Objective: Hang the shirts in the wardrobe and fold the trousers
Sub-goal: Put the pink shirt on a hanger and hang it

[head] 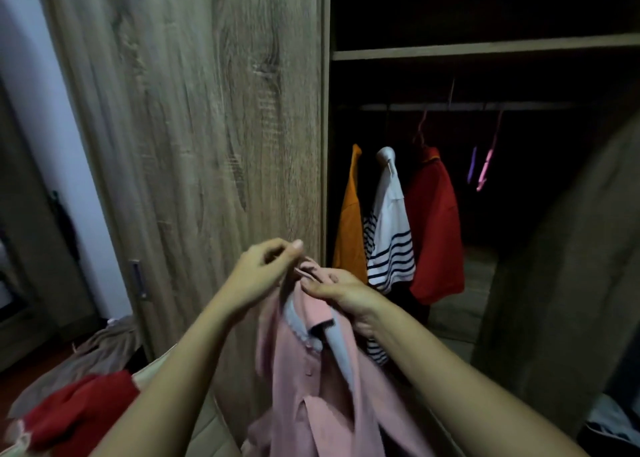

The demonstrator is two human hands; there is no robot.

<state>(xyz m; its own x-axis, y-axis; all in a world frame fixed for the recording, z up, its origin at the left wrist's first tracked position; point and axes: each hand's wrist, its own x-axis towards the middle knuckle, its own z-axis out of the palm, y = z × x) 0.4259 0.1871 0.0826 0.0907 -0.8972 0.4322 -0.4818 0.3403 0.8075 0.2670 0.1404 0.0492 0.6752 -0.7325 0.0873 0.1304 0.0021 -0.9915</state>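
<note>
Closed door (pixel 194 127) at left; open bay (pixel 526 221) just right of it. In bay: shelf (pixel 485 50) up top, rail (pixel 467 106) below shelf, hung shirts (pixel 391 221) side by side at rail's left end, spare hangers (pixel 485 169) right of them, apart. Open door (pixel 571 266) at far right, nearer than bay. Shirt (pixel 311 370) before closed door's right edge, below hung shirts; left hand (pixel 263 273) and right hand (pixel 346 297) gripping its collar, close together. Clothes pile (pixel 79 408) low left, before closed door.
</note>
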